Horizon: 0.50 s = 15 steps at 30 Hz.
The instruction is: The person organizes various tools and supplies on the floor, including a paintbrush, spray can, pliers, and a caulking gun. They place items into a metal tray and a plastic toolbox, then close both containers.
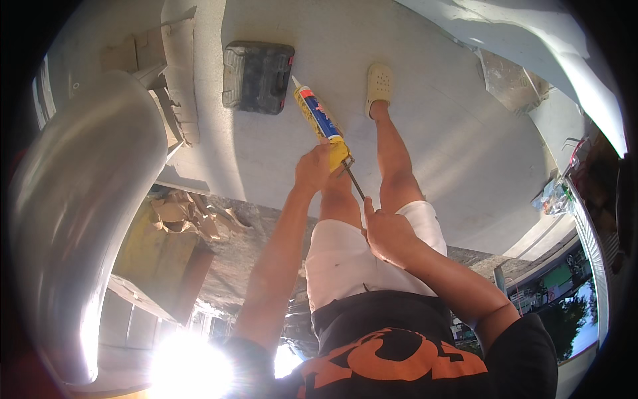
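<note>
Left hand [314,167] wrapped around the yellow caulking gun [339,154] at its rear frame. Sealant cartridge [321,116] seated in it, beyond the fingers, nozzle angled up and away. Plunger rod [355,181] runs back from the gun, right of the left hand; right hand [391,234] closed on its rear end. Farther out: black tool case [258,78] past the nozzle, cream clog [380,85] to the right of it.
</note>
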Each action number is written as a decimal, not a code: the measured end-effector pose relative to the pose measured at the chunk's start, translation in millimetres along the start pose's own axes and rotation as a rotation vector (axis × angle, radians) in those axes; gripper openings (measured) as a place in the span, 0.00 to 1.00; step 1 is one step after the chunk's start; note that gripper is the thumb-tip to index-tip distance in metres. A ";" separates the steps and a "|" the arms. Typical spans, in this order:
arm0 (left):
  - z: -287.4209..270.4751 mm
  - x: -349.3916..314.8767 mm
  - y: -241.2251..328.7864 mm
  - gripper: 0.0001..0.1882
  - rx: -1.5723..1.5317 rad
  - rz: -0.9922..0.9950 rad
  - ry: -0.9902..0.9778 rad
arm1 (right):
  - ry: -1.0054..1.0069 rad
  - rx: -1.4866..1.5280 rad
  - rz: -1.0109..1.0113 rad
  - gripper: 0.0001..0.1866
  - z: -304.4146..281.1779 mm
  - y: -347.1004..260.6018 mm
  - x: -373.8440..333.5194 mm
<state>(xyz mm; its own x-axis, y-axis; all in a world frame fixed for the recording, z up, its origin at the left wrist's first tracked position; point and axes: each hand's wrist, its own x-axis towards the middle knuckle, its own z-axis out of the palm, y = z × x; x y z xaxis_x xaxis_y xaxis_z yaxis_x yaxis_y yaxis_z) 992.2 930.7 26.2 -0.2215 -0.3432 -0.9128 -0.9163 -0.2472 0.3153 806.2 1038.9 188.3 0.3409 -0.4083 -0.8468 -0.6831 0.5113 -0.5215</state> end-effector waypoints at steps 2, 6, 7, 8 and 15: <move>0.5 -5.5 -6.2 0.49 -0.012 0.006 -0.100 | 0.207 0.168 0.045 0.18 20.5 6.8 8.0; 12.9 -20.0 -19.9 0.42 0.401 0.329 0.027 | 0.317 0.240 0.125 0.09 42.1 20.2 24.0; 18.7 -22.9 -22.3 0.36 0.456 0.345 0.103 | 0.286 0.306 0.078 0.08 43.1 23.6 25.8; 22.8 -23.7 -24.6 0.30 0.511 0.362 0.182 | 0.322 0.339 0.056 0.08 43.3 25.6 26.4; 27.7 -21.3 -40.0 0.25 0.471 0.388 0.163 | 0.374 0.520 0.004 0.07 38.0 35.1 28.1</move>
<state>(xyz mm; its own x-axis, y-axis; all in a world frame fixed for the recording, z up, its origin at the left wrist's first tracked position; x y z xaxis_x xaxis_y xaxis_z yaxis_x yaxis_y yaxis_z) 1024.3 972.9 25.8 -0.5471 -0.4707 -0.6921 -0.8366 0.3354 0.4332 816.3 1074.1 142.3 0.0263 -0.5937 -0.8042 -0.2490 0.7753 -0.5805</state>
